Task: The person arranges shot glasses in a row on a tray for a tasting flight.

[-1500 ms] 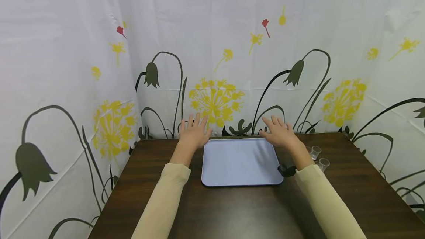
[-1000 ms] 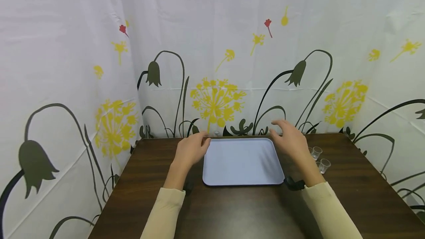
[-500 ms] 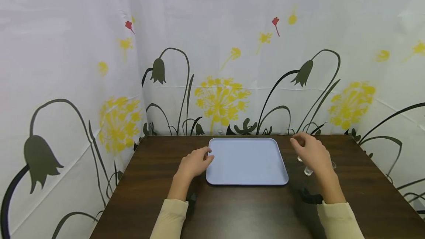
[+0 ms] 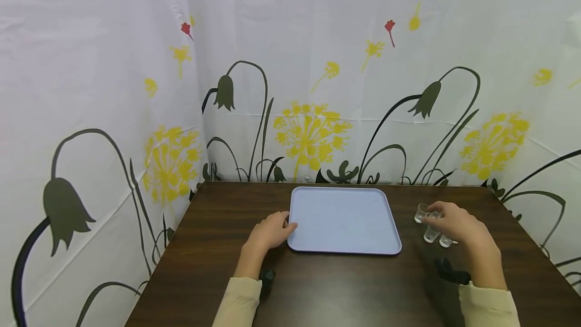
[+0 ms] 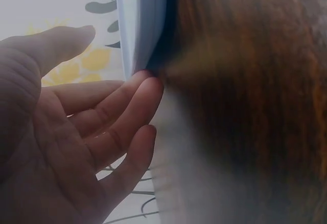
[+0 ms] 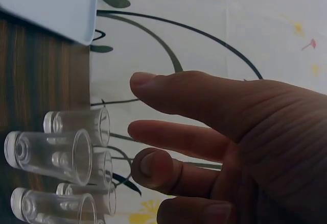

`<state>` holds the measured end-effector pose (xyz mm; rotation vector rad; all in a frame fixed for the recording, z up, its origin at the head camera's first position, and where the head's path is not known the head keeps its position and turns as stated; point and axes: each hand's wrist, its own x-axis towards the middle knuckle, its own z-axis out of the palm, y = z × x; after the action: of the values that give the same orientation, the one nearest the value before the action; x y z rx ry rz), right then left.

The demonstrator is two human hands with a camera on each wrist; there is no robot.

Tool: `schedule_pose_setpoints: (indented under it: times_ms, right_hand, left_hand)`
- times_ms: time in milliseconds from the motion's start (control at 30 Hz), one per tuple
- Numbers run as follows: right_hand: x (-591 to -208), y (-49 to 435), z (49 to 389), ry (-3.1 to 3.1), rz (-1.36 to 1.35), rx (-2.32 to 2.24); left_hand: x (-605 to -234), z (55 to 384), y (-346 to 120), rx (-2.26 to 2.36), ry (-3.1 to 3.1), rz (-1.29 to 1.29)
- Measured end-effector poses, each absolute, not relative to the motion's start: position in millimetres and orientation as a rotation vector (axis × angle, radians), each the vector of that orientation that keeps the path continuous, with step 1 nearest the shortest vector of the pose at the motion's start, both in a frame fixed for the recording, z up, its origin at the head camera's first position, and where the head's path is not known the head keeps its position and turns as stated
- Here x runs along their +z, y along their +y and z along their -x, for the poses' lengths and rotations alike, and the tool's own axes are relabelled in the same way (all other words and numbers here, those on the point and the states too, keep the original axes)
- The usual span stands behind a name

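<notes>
A pale blue rectangular tray [image 4: 345, 221] lies flat on the dark wood table. My left hand [image 4: 269, 230] is at the tray's left edge. In the left wrist view its fingertips [image 5: 149, 89] come right up to the tray's rim [image 5: 134, 35], loosely bent, with the thumb held apart. To the right of the tray stand several small clear shot glasses [image 4: 421, 214], partly hidden behind my right hand [image 4: 460, 223]. That hand hovers close over them; the right wrist view shows thumb and fingers parted in front of the nearest glass [image 6: 48, 155], with nothing between them.
The brown wood table [image 4: 345, 291] runs back to a white curtain [image 4: 345, 14] printed with yellow, red and dark green flowers. A black strap-like device [image 4: 451, 271] shows at the right wrist, and another [image 4: 268, 281] at the left.
Both hands have come down from above the tray's far end. The left has moved back to the tray's left edge; the right has moved rightward over the glasses. The view has turned slightly right.
</notes>
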<state>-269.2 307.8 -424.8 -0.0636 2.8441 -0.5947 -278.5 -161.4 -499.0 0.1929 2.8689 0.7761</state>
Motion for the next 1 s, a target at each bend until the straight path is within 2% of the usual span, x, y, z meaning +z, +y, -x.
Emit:
schedule_pose_setpoints:
  times_ms: [500, 733, 1000]
  right_hand:
    - [-434, 317, 272, 2.816, -0.014, -0.507]
    - [-441, 320, 272, 2.815, 0.010, -0.504]
    - [-445, 319, 273, 2.820, 0.002, -0.508]
  left_hand:
    - [-508, 281, -166, 0.795, 2.832, -0.191]
    - [-545, 305, -175, 0.766, 2.857, -0.269]
    - [-547, 302, -176, 0.793, 2.830, -0.257]
